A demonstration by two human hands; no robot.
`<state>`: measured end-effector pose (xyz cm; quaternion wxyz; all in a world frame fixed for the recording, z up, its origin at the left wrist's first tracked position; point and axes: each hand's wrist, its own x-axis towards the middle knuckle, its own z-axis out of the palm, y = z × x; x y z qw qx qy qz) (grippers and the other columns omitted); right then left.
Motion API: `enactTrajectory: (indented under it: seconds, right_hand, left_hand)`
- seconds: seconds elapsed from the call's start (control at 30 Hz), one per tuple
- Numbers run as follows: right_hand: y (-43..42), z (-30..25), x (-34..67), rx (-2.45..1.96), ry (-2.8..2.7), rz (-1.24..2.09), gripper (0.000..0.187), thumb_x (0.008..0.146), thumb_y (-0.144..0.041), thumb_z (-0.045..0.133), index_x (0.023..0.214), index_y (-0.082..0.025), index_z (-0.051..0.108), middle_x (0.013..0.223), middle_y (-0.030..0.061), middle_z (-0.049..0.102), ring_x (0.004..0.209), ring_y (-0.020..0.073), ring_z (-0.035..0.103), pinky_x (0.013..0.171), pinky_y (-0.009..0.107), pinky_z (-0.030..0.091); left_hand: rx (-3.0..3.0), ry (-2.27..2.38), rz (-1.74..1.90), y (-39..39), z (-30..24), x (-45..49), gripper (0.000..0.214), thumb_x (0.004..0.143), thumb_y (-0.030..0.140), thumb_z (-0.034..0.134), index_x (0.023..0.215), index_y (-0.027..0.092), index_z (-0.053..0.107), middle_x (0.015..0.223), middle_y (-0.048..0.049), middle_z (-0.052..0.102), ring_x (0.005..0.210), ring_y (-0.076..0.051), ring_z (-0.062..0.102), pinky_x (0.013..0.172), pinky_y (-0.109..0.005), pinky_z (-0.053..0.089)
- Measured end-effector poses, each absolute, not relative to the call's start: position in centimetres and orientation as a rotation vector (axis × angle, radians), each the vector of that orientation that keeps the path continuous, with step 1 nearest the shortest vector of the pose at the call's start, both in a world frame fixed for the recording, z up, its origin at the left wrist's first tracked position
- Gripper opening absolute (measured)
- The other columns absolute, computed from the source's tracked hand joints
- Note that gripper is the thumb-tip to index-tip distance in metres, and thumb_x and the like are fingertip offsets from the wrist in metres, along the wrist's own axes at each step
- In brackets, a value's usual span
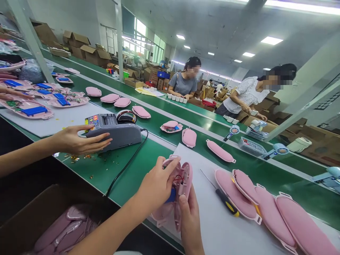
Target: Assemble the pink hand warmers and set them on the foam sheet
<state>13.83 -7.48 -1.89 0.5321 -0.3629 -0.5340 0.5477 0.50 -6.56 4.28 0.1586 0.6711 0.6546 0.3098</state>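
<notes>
Both my hands are around a pink plastic casing (187, 177), its two shell halves spread partly apart like a clam. Between the halves show red and dark wires and a blue battery pack (171, 195). My left hand (157, 182) grips the upper left of the casing with its fingers curled over the rim. From below and the right, my right hand (190, 214) supports it, thumb on the inner edge. Part of the inside is hidden by my fingers. Right of my hands, a screwdriver (225, 202) with a black and yellow handle lies on white sheeting (204, 216).
Several closed pink casings (305, 223) lie on the right. A co-worker's hand (77, 140) touches a grey tape dispenser (114, 131); its black cable (127, 161) runs across the green bench. Open casings (37, 109) lie at left. Two people sit across the conveyor (156, 109).
</notes>
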Motion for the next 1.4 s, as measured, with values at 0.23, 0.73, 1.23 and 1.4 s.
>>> enactTrajectory:
  seconds: [0.23,0.73,1.23,1.4]
  right_hand:
    - [-7.2,-3.2,14.2,-0.928,-1.242,1.302,0.064,0.088,-0.048,0.055,0.145,-0.025,0.037,0.146,0.0081,0.045,0.134,0.0296,0.041,0.109,0.049,0.036]
    - [-7.4,-2.1,13.5,-0.890,-1.167,1.398,0.060,0.091,-0.048,0.050,0.145,-0.026,0.037,0.145,0.0058,0.047,0.134,0.0254,0.043,0.111,0.042,0.036]
    - [-7.4,-2.1,14.1,-0.918,-1.326,1.293,0.053,0.089,-0.042,0.055,0.138,-0.025,0.047,0.146,0.0051,0.046,0.136,0.0257,0.039,0.113,0.043,0.032]
    - [-7.5,-2.2,14.1,-0.929,-1.337,1.293,0.054,0.089,-0.042,0.055,0.139,-0.026,0.045,0.146,0.0040,0.046,0.136,0.0245,0.040,0.113,0.042,0.032]
  left_hand:
    - [2.028,1.873,0.633,-6.7,5.1,0.4,0.034,0.087,0.016,0.039,0.094,0.028,0.069,0.109,-0.0082,0.045,0.084,-0.022,0.057,0.059,-0.030,0.046]
    - [2.000,1.676,1.057,-6.6,3.3,0.2,0.049,0.079,0.001,0.039,0.120,0.025,0.053,0.119,-0.0072,0.051,0.090,-0.020,0.061,0.075,-0.033,0.052]
    - [1.835,1.719,1.361,-6.3,1.5,1.2,0.057,0.079,0.002,0.044,0.130,0.027,0.047,0.111,-0.0043,0.056,0.085,-0.016,0.061,0.075,-0.030,0.053]
    - [1.757,1.618,1.349,-6.5,2.0,1.4,0.064,0.077,0.002,0.042,0.135,0.028,0.042,0.119,-0.0050,0.054,0.097,-0.017,0.058,0.085,-0.032,0.050]
